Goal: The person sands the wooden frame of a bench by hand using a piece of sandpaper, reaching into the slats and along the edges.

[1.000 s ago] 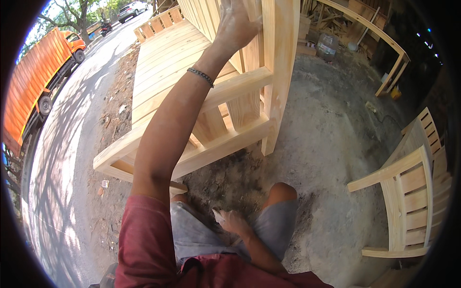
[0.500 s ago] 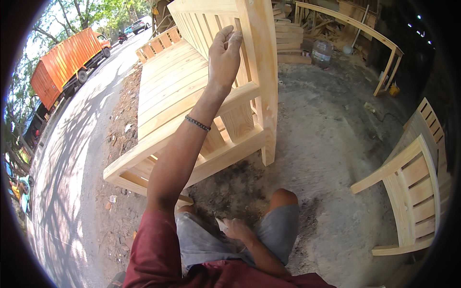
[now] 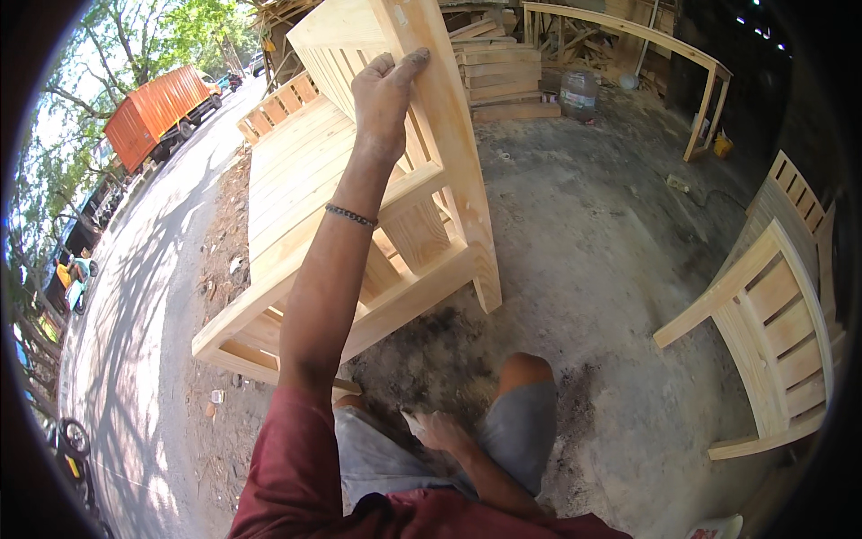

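Note:
A bare wooden bench (image 3: 310,148) with a slatted back stands in front of me, turned at an angle. My left hand (image 3: 384,90) is raised to its upright corner post (image 3: 440,90). The fingers are curled at the inner edge of the post, and the thumb lies on its face. Down at my lap, between my knees, my right hand (image 3: 438,431) is closed on a small pale flat piece (image 3: 413,422). Only an edge of that piece shows, so its kind is unclear.
Another slatted wooden seat (image 3: 772,341) stands at the right. Behind are stacked boards (image 3: 503,76), a large clear water bottle (image 3: 578,93) and a wooden frame (image 3: 646,40). Along the left runs a road (image 3: 144,305) with an orange truck (image 3: 160,112) and a motorbike (image 3: 74,440).
My left hand has come against the corner post, its fingers curling in more. The view has turned slightly to the right. My right hand stays at my lap with the pale piece.

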Available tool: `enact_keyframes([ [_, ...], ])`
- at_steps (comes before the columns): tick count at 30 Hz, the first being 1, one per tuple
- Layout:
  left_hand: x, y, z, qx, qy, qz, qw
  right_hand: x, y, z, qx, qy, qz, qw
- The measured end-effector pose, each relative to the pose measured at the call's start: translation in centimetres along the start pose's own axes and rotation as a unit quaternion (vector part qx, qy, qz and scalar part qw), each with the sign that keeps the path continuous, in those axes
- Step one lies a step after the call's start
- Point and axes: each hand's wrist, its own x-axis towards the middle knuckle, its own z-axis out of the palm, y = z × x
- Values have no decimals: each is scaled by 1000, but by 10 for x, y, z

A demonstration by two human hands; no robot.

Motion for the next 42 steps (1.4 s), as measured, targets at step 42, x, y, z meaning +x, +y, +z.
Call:
enact_keyframes([
  [42, 1, -36, -28, 335, -427, -345, 766, -96, -115, -120, 88, -138, 110, 980],
])
